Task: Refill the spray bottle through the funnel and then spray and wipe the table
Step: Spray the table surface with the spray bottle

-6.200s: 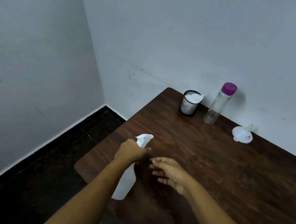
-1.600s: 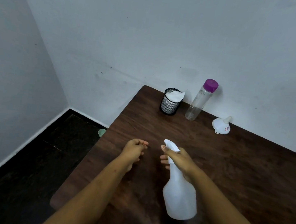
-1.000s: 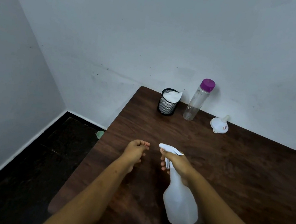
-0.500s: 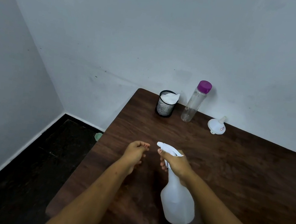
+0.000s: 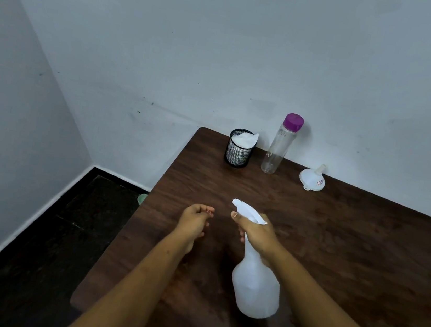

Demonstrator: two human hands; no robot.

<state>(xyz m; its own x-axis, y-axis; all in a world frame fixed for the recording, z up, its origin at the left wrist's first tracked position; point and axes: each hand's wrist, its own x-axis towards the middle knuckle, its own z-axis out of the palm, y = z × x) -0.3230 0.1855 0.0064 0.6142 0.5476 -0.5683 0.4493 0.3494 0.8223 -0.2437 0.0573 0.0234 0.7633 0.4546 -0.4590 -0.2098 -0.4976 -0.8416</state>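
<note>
The right hand [image 5: 258, 233] is wrapped tight around the neck of a white plastic spray bottle [image 5: 255, 286]. The bottle is held just above the near part of the dark brown wooden tabletop [image 5: 348, 249], and its white spray head [image 5: 246, 211] is pointed to the far left. Whether the bottle's base touches the wood cannot be told. The left hand [image 5: 194, 222] is kept just to the left of the right hand, with a small gap between them. Its fingers are curled loosely in, and nothing is held in it.

Farther away, three things are lined up along the far edge of the tabletop, close to the pale grey wall [image 5: 223, 54]. At the far left corner a black wire mesh cup [image 5: 239, 150] is stood, and white paper [image 5: 244, 141] is stuffed inside it. Just to its right a tall clear bottle with a purple cap [image 5: 279, 147] is stood upright. Farther right a small white plastic funnel [image 5: 312, 177] is laid with its wide mouth down and its spout pointed up toward the wall.

On the left, a dark floor [image 5: 46, 251] is seen below the tabletop. A small pale green thing [image 5: 142, 199] is seen there beside the tabletop's edge, but it is too small to tell what it is.
</note>
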